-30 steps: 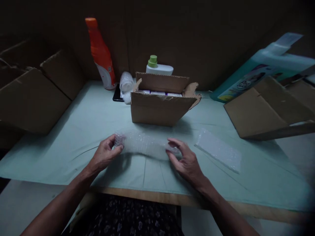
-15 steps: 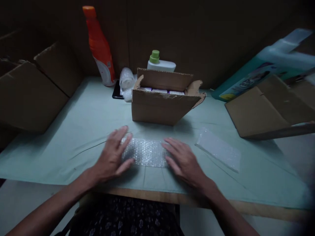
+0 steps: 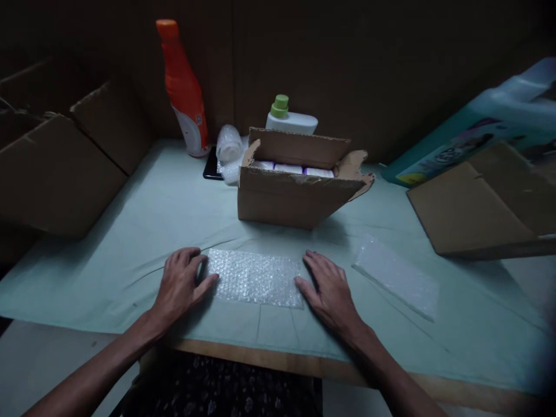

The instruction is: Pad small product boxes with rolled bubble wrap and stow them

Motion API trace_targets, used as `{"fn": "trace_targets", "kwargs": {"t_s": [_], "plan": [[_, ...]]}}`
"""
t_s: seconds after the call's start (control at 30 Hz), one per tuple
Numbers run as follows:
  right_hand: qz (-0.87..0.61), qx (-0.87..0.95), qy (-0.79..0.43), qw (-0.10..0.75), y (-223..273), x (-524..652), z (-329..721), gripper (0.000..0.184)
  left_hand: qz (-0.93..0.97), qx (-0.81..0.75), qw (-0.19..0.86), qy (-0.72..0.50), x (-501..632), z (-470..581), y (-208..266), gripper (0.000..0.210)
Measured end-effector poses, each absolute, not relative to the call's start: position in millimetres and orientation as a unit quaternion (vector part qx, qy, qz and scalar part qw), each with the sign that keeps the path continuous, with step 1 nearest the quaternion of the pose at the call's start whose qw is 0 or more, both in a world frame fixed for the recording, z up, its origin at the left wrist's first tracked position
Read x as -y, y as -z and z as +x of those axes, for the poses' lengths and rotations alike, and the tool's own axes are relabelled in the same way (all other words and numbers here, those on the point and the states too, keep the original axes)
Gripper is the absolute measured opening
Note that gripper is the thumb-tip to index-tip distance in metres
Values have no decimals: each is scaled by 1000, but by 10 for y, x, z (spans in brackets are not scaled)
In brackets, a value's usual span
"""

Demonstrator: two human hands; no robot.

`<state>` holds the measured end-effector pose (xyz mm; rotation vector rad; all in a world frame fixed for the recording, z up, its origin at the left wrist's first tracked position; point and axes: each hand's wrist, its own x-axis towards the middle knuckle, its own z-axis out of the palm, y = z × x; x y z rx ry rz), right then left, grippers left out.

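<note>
A flat strip of bubble wrap (image 3: 256, 278) lies on the pale green cloth (image 3: 130, 231), between my two hands. At its left end rests my left hand (image 3: 180, 281), fingers apart, the thumb touching the sheet. My right hand (image 3: 328, 289) is at the other end, open, with its thumb at the sheet's edge. To the right lies a stack of bubble wrap (image 3: 395, 278), apart from my hands. Just beyond the strip stands an open cardboard box (image 3: 278, 197) with several white-topped packs (image 3: 289, 168) inside.
Behind the box are a white bottle with a green cap (image 3: 291, 121), a bubble wrap roll (image 3: 229, 145), a black phone-like slab (image 3: 212, 165) and an orange bottle (image 3: 185, 92). Cardboard boxes stand left (image 3: 56, 179) and right (image 3: 469, 208), the right one by a teal jug (image 3: 460, 139).
My hands have moved apart towards the ends of the bubble wrap strip, so more of it shows between them. The camera view has shifted slightly.
</note>
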<state>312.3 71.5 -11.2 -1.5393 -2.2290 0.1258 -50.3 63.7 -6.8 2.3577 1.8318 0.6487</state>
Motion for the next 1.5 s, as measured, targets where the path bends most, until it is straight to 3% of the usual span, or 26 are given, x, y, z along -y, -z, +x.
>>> {"fn": "trace_targets", "kwargs": {"t_s": [0.1,0.23,0.33,0.37,0.43,0.57,0.63,0.77,0.87,0.93,1.0,1.13,1.37,1.5], "plan": [[-544,802,-67,237,98,-782,2904,21,756,-606,102,-223,-720,-239,52,12],[-584,734,-202,282,-40,-748,2879,16,699,-616,245,-268,-655,-142,-50,19],[-602,672,-310,300,-127,-675,3008,58,681,-616,280,-281,-547,-181,-62,61],[-596,667,-329,304,-137,-651,3046,68,699,-599,267,-283,-516,-188,-41,66],[-575,683,-339,298,-137,-611,3086,65,755,-549,222,-281,-481,-177,19,53],[-519,770,-258,268,-235,-607,3035,23,821,-455,123,-322,-526,-90,-10,30],[-484,803,-167,304,-426,-655,3008,25,822,-428,57,-371,-601,-47,-195,33],[-428,790,43,437,-1044,-946,3068,45,792,-388,-115,-457,-947,66,-821,63],[-467,735,70,487,-1467,-1398,3180,43,781,-386,-125,-475,-1456,242,-1301,57],[-516,732,-37,443,-1650,-1745,3264,35,808,-395,-19,-436,-1854,384,-1556,42],[-545,744,-203,328,-1762,-2042,3348,35,853,-422,83,-295,-2211,514,-1750,44],[-504,738,-422,149,-1892,-2363,3461,55,855,-504,117,-28,-2647,685,-1962,37],[-516,722,-461,25,-1999,-2610,3374,53,842,-524,117,57,-2850,754,-1946,27],[-508,738,-445,16,-1989,-2648,3397,47,855,-500,128,57,-2816,613,-1990,25]]}}
